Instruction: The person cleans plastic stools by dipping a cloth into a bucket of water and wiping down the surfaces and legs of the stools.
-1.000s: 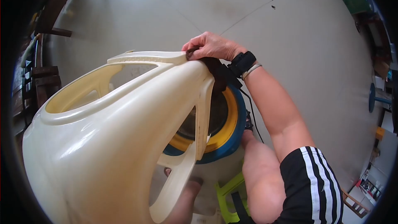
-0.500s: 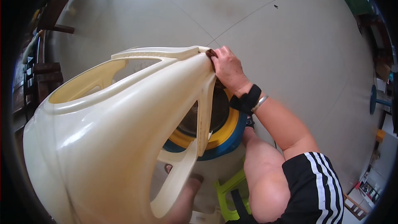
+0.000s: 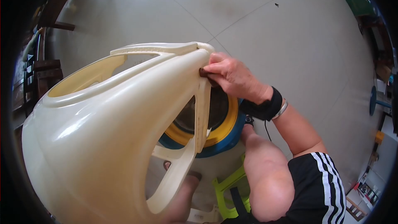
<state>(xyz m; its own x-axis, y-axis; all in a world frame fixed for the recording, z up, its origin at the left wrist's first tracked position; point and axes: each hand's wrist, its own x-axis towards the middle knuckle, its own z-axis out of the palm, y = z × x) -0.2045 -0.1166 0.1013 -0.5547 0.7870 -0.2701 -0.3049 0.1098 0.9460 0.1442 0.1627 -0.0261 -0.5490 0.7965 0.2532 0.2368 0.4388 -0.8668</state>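
Cream plastic chair [image 3: 103, 141] fills the near left, tipped on its side over the lap. Right hand [image 3: 232, 76] at 1 o'clock pinches a dark cloth [image 3: 206, 74] against the leg edge; wiping step, probably. Next stroke needs steady pressure along the leg. Left hand not visible. Blue-yellow basin [image 3: 226, 128] behind, tiled floor [image 3: 290, 37] beyond.

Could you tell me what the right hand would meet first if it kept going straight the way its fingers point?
The right hand points left, its fingers pressing a small dark piece against the cream plastic chair. Going straight on, it would likely meet that chair's edge at once, since they already appear to touch.
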